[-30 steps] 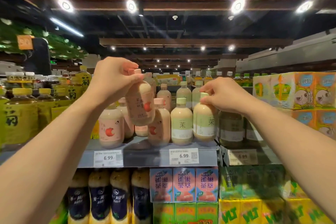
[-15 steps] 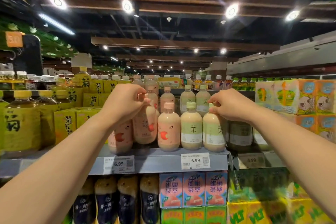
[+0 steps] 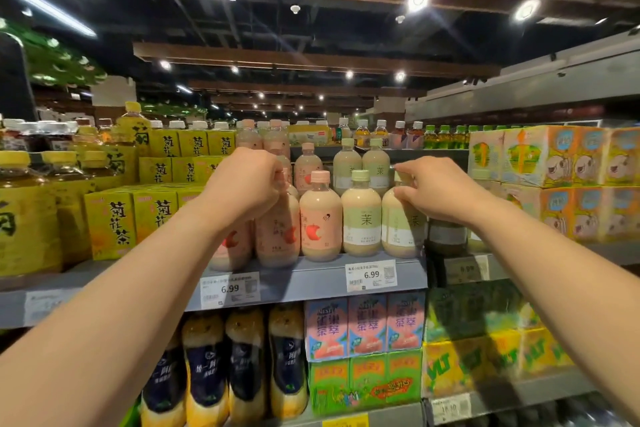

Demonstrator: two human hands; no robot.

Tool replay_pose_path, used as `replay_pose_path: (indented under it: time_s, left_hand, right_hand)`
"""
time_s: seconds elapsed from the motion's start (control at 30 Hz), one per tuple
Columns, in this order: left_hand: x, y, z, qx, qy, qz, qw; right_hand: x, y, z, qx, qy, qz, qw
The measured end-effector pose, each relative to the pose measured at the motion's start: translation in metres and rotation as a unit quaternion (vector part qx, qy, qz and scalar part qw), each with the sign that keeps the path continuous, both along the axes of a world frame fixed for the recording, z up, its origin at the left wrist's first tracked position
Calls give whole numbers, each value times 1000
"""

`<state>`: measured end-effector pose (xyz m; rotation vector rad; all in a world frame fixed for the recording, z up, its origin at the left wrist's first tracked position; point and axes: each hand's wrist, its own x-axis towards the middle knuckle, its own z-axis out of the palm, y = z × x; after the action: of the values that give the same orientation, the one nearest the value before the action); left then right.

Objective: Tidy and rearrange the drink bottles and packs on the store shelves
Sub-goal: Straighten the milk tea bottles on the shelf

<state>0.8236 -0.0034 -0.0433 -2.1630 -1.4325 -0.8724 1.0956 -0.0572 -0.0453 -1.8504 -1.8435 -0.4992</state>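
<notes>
A grey metal shelf (image 3: 311, 279) runs across a shop aisle under a dark ceiling with wooden beams and round spotlights. Two price tags (image 3: 371, 275) reading 6.99 hang on its front edge. Yellow tea cartons (image 3: 110, 220) and big yellow-capped bottles stand to the left, cartoon-printed drink packs (image 3: 554, 184) to the right, and dark-labelled bottles and pink cartons (image 3: 363, 322) fill the shelf below.

At the front edge of the shelf stands a row of small rounded bottles, all upright with their caps pointing at the ceiling. The pink apple bottle (image 3: 277, 236) stands second from the left in that row, its base on the shelf, touching the next pink bottle (image 3: 320, 218) on its right. The left hand (image 3: 246, 187) is curled over its top, gripping the neck and hiding the cap. Two places further right, past a green-capped bottle (image 3: 361, 215), the green-label bottle (image 3: 401, 229) stands at the row's end. The right hand (image 3: 436, 189) pinches its cap from above, fingers bent, the body hanging directly below the knuckles.
</notes>
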Motion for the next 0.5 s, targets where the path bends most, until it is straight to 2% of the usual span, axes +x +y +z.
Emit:
replay_pose_path:
  time_s: [0.17, 0.27, 0.37, 0.5]
  left_hand:
    - [-2, -4, -10, 18, -37, -6, 999]
    - [1, -23, -18, 54, -18, -1, 998]
    - [5, -50, -31, 114, -14, -33, 993]
    - [16, -77, -55, 117, -14, -131, 984]
  right_hand:
    - [-9, -19, -19, 76, 31, -21, 996]
    - [-14, -40, -28, 117, 74, -37, 990]
    - [-17, -62, -38, 112, 102, -40, 988]
    - [-24, -86, -55, 81, 131, -47, 987]
